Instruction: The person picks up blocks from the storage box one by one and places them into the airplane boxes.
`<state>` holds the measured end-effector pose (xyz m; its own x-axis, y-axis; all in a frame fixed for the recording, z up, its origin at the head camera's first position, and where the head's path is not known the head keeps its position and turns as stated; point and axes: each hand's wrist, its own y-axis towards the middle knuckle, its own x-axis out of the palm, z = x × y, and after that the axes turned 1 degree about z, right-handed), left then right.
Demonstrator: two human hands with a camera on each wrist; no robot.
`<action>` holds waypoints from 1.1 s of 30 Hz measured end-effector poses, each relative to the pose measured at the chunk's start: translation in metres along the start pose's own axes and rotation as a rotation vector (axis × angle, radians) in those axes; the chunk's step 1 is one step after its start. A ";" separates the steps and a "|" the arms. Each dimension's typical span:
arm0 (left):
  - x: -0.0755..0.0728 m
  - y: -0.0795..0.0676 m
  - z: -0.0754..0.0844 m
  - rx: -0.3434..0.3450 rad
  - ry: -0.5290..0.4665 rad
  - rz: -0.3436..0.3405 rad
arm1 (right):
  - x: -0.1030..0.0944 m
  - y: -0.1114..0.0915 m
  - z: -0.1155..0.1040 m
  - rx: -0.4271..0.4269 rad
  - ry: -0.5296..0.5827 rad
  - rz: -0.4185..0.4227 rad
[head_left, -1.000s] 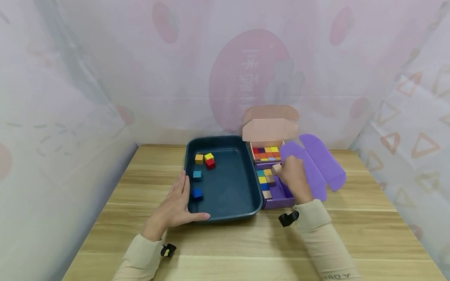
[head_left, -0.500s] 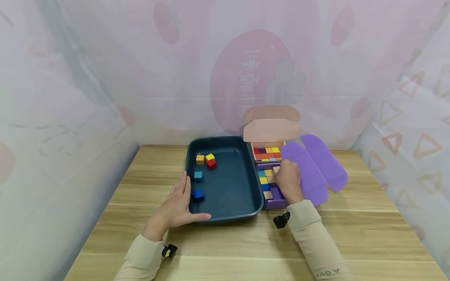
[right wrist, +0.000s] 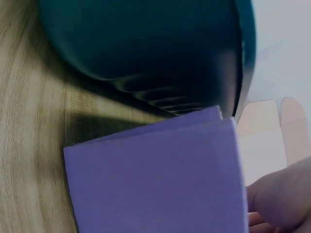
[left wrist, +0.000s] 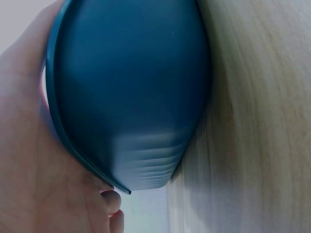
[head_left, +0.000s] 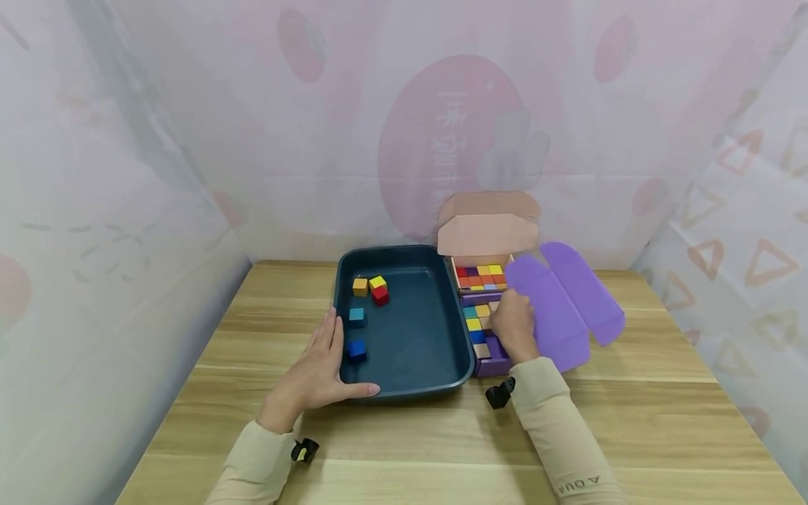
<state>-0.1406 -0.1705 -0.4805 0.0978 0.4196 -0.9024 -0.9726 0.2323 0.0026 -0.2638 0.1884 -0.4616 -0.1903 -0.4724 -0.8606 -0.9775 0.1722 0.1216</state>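
Note:
My left hand (head_left: 315, 375) rests on the near left corner of a dark teal tray (head_left: 416, 337), fingers straight along its left side and thumb over the front rim. In the left wrist view the palm lies against the tray's outer wall. My right hand (head_left: 514, 324) is bent down into an open purple box (head_left: 495, 367), beside a plain wooden cube (head_left: 494, 306). Its fingertips are hidden, so any grip on a cube cannot be made out. Also in that box are a yellow cube (head_left: 473, 324), a blue cube (head_left: 477, 337) and several others.
Within the tray lie an orange cube (head_left: 360, 286), a yellow one touching a red cube (head_left: 381, 297), a teal cube (head_left: 357, 316) and a dark blue cube (head_left: 357, 349). Behind the purple box stands a pink box (head_left: 487, 235) of coloured cubes. A purple lid (head_left: 558, 315) spreads rightward.
A plain wooden cube held in my right hand has gone down into the purple box's back row. That hand has since shifted slightly left and lower. The left hand stays on the tray.

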 end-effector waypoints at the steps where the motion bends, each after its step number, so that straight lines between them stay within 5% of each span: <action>1: 0.000 0.000 0.000 -0.001 0.000 0.001 | 0.000 0.000 0.000 -0.001 0.000 -0.005; 12: -0.002 0.001 0.000 -0.021 -0.003 -0.001 | -0.007 0.002 0.005 0.046 0.087 -0.164; 21: -0.001 0.003 0.000 -0.018 0.018 0.003 | -0.014 -0.001 0.020 0.153 0.470 -0.315; 28: 0.002 0.004 0.002 -0.001 0.016 0.011 | -0.017 -0.009 0.026 0.138 0.456 -0.326; 33: 0.001 0.004 0.004 -0.013 0.016 0.001 | -0.025 -0.019 0.024 0.050 0.332 -0.309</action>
<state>-0.1435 -0.1655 -0.4795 0.0939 0.4055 -0.9093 -0.9753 0.2209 -0.0022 -0.2383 0.2181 -0.4542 0.0832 -0.7585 -0.6463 -0.9890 0.0170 -0.1473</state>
